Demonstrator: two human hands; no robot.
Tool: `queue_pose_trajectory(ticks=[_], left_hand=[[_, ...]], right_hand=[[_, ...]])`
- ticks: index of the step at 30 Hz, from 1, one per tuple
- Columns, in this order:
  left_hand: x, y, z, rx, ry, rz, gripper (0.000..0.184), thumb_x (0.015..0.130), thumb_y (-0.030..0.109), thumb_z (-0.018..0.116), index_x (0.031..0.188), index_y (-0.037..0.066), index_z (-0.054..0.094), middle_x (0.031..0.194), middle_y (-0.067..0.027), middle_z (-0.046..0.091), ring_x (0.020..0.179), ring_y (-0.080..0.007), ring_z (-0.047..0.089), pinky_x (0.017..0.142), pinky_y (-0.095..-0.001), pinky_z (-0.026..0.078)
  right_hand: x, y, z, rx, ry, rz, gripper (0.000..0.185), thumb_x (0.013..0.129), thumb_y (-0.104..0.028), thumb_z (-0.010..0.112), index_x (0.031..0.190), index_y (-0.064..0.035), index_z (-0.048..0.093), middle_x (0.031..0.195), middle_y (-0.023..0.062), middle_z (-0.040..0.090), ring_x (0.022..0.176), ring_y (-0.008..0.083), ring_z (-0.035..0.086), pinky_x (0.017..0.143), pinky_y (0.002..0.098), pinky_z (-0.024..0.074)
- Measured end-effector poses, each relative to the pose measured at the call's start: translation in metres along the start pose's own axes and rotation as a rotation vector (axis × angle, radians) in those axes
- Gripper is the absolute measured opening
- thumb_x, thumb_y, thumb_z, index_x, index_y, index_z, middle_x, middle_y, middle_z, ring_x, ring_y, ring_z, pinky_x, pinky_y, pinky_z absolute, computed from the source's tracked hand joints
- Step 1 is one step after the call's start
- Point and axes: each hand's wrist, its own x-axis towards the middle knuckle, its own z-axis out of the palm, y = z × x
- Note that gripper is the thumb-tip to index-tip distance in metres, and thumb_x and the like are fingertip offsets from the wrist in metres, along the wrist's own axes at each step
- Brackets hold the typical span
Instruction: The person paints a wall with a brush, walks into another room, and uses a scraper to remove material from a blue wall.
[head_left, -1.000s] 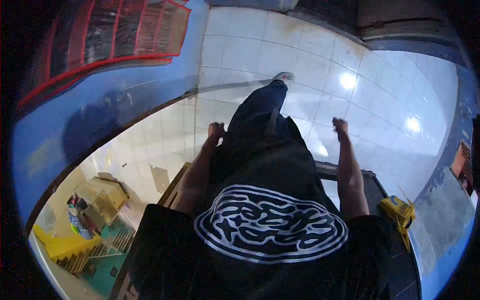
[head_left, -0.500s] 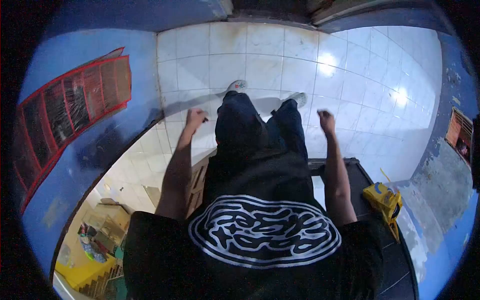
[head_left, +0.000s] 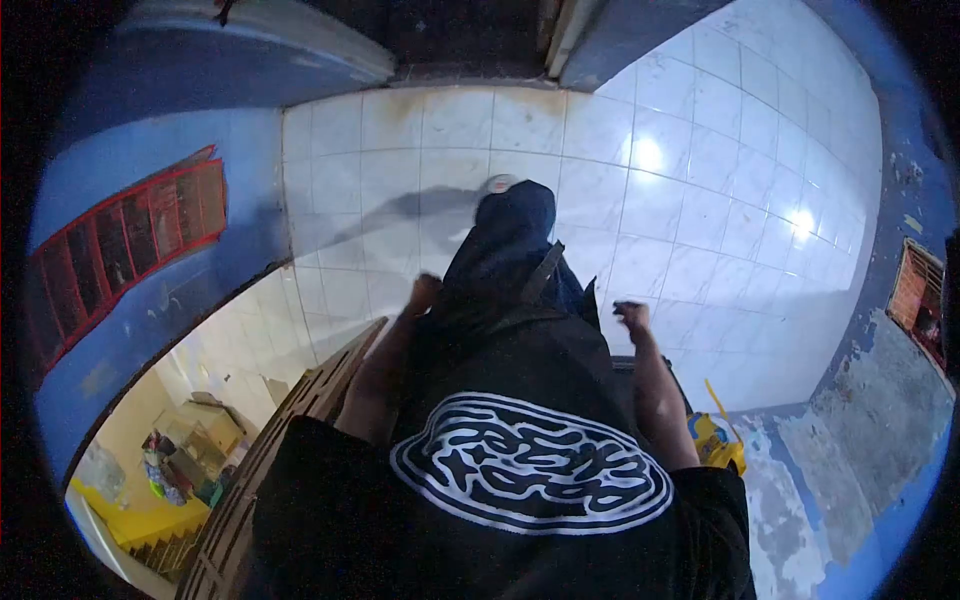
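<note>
My left hand (head_left: 425, 292) hangs beside my left thigh with its fingers closed. Whatever it may hold is hidden. On the other side, my right hand (head_left: 631, 316) is held out from my right hip, over the tiles, its fingers curled in. A dark patch shows at those fingertips, too small to name. Between the hands are my dark trousers (head_left: 515, 235) and black T-shirt (head_left: 510, 355) with a white print. One shoe (head_left: 500, 183) shows ahead of the forward knee; the other foot is hidden. Neither hand touches any furniture.
White floor tiles (head_left: 450, 130) lead to a dark doorway (head_left: 470, 45). A blue wall (head_left: 250, 180) with a red-edged opening (head_left: 130, 240) stands left, above a brown slatted panel (head_left: 290, 430). A yellow item (head_left: 715, 440) lies right, near a peeling wall (head_left: 870, 400). Stairs (head_left: 165, 550) appear lower left.
My view has moved forward and turned, bringing the doorway nearer. My legs have changed stride. Both hands sit lower in view, the left closer to my thigh. The slatted panel shows more.
</note>
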Motion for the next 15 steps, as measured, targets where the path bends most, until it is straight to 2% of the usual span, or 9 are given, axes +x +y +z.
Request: queue_pose_trajectory(ticks=[2, 4, 7, 10, 11, 12, 13, 14, 15], left_hand=[[-0.026, 0.057, 0.003, -0.246, -0.154, -0.286, 0.021, 0.077, 0.031, 0.068, 0.077, 0.01, 0.067, 0.07, -0.0115, 0.065, 0.067, -0.0305, 0.064, 0.061, -0.0446, 0.049], [-0.029, 0.081, 0.019, -0.317, -0.219, -0.413, 0.02, 0.077, 0.032, 0.068, 0.082, 0.013, 0.067, 0.073, -0.0108, 0.065, 0.071, -0.0302, 0.064, 0.064, -0.045, 0.049], [0.006, 0.117, 0.013, -0.329, -0.24, -0.462, 0.022, 0.076, 0.033, 0.069, 0.09, 0.016, 0.067, 0.079, -0.0098, 0.065, 0.076, -0.0298, 0.065, 0.069, -0.0457, 0.048], [0.085, 0.145, -0.011, -0.159, -0.231, -0.341, 0.027, 0.076, 0.034, 0.07, 0.098, 0.019, 0.066, 0.084, -0.0089, 0.066, 0.081, -0.0293, 0.065, 0.074, -0.0463, 0.048], [0.123, 0.152, -0.024, 0.087, -0.234, -0.194, 0.029, 0.076, 0.035, 0.07, 0.101, 0.02, 0.066, 0.086, -0.0085, 0.066, 0.083, -0.0292, 0.065, 0.076, -0.0466, 0.048], [0.165, 0.164, -0.042, 0.348, -0.217, -0.054, 0.031, 0.075, 0.035, 0.07, 0.103, 0.022, 0.066, 0.087, -0.0082, 0.066, 0.085, -0.0291, 0.065, 0.078, -0.0468, 0.048], [0.209, 0.182, -0.065, 0.46, -0.163, -0.019, 0.034, 0.075, 0.036, 0.07, 0.106, 0.023, 0.065, 0.089, -0.0079, 0.066, 0.086, -0.0289, 0.065, 0.079, -0.047, 0.048], [0.251, 0.204, -0.089, 0.466, -0.103, -0.053, 0.036, 0.075, 0.036, 0.07, 0.109, 0.024, 0.065, 0.091, -0.0076, 0.067, 0.088, -0.0288, 0.065, 0.081, -0.0472, 0.048], [0.277, 0.252, -0.125, 0.064, -0.04, -0.231, 0.028, 0.075, 0.031, 0.071, 0.099, 0.018, 0.064, 0.082, -0.0068, 0.065, 0.079, -0.0248, 0.064, 0.072, -0.0423, 0.048]], right_hand=[[0.04, -0.061, -0.045, -0.08, 0.008, -0.357, 0.017, 0.084, -0.016, 0.068, 0.086, 0.0001, 0.071, 0.073, 0.0047, 0.068, 0.065, 0.0133, 0.06, 0.056, 0.0281, 0.0444], [0.077, -0.138, -0.073, -0.199, 0.129, -0.287, 0.022, 0.084, -0.022, 0.071, 0.075, -0.001, 0.069, 0.069, 0.0047, 0.066, 0.063, 0.013, 0.059, 0.056, 0.0264, 0.0436], [0.127, -0.236, -0.116, -0.034, 0.12, -0.376, 0.033, 0.085, -0.031, 0.072, 0.068, -0.0032, 0.065, 0.065, 0.0035, 0.061, 0.062, 0.0114, 0.057, 0.059, 0.0243, 0.0454], [0.138, -0.313, -0.155, -0.068, 0.129, -0.436, 0.031, 0.087, -0.03, 0.068, 0.088, 0.0005, 0.069, 0.08, 0.0073, 0.067, 0.076, 0.0155, 0.064, 0.069, 0.0306, 0.0505], [0.142, -0.328, -0.174, -0.121, 0.106, -0.415, 0.032, 0.089, -0.029, 0.065, 0.097, 0.0008, 0.069, 0.086, 0.0084, 0.069, 0.083, 0.0174, 0.066, 0.072, 0.0335, 0.0514], [0.149, -0.336, -0.195, -0.135, 0.092, -0.429, 0.032, 0.089, -0.029, 0.065, 0.097, 0.0008, 0.069, 0.086, 0.0084, 0.069, 0.083, 0.0174, 0.066, 0.072, 0.0335, 0.0514], [0.158, -0.34, -0.218, -0.175, 0.049, -0.414, 0.031, 0.09, -0.029, 0.064, 0.099, 0.0006, 0.068, 0.087, 0.0083, 0.069, 0.083, 0.0176, 0.066, 0.073, 0.0339, 0.0515], [0.167, -0.343, -0.239, -0.209, 0.01, -0.398, 0.031, 0.09, -0.029, 0.063, 0.101, 0.0004, 0.067, 0.087, 0.0081, 0.069, 0.083, 0.0177, 0.066, 0.073, 0.0344, 0.0516], [0.174, -0.341, -0.261, -0.196, 0.011, -0.381, 0.031, 0.091, -0.03, 0.062, 0.102, -0.0009, 0.067, 0.088, 0.0083, 0.069, 0.083, 0.0177, 0.066, 0.073, 0.0348, 0.0515]])
